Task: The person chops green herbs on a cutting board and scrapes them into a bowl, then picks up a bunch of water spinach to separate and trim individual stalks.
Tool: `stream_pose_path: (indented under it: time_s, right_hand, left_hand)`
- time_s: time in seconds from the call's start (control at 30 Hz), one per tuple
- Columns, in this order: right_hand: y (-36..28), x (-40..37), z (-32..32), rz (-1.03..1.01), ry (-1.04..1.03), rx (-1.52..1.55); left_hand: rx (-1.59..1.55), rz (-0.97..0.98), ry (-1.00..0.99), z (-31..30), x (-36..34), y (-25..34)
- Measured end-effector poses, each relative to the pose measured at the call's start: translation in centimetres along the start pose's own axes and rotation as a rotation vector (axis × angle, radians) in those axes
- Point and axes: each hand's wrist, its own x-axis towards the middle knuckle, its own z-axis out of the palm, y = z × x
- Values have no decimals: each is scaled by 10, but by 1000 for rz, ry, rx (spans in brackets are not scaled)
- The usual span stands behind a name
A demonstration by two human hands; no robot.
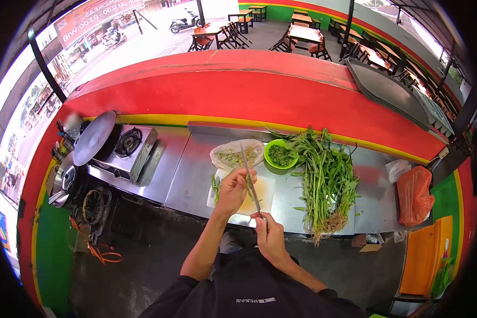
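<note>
My right hand (270,237) is closed round the handle of a knife (252,183), whose blade points up and away over the white cutting board (266,192). My left hand (235,192) is beside the blade with its fingers curled; a thin green piece shows by them, but the grip is hard to make out. Cut green pieces (216,186) lie at the board's left edge. Behind the board are a clear plastic bag (222,150) with stems and a green bowl (279,168) of chopped greens. A big bunch of leafy greens with roots (323,180) lies to the right.
A gas stove (124,151) and a large pan lid (94,139) are on the left of the steel counter (196,153). An orange plastic bag (414,195) is at the right end. A red wall (222,90) runs behind, with dark trays (387,93) on top.
</note>
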Motion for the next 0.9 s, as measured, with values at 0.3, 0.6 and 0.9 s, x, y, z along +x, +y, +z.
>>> stream_pose_path:
  time_s: [0.3,0.6,0.9]
  right_hand:
    - [-4,0,9,-29,28,35]
    - [-12,-7,7,63,-45,-88]
    - [-7,-16,9,42,-36,-46]
  left_hand:
    - [221,-12,38,-20,-16,-9]
    - [124,17,111,-19,-19,-3]
    - [161,-9,95,-5,-21,17]
